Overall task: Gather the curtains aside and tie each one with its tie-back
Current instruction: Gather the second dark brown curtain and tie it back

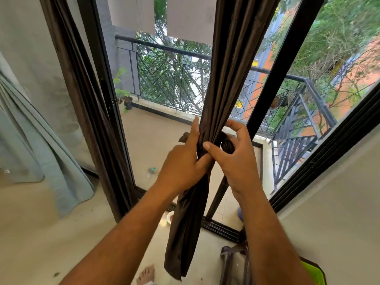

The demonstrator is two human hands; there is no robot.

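Note:
A dark brown curtain (pixel 232 64) hangs in front of the glass door, gathered into a narrow bunch at mid height. My left hand (pixel 183 163) grips the bunch from the left, fingers wrapped round the folds. My right hand (pixel 236 153) sits on the right side of the bunch, thumb and fingers pinching dark fabric at a rounded loop or knot (pixel 227 144); whether that loop is a separate tie-back is unclear. The loose tail (pixel 185 233) hangs below my hands. A second brown curtain (pixel 67 64) hangs along the left door frame.
A pale blue-grey curtain (pixel 35 140) drapes at the far left. The black door frame (pixel 273 79) crosses behind the bunch. Outside are a balcony railing (pixel 168 79) and a potted plant (pixel 126 100). My bare foot (pixel 146 274) and a green object (pixel 314 274) are on the floor.

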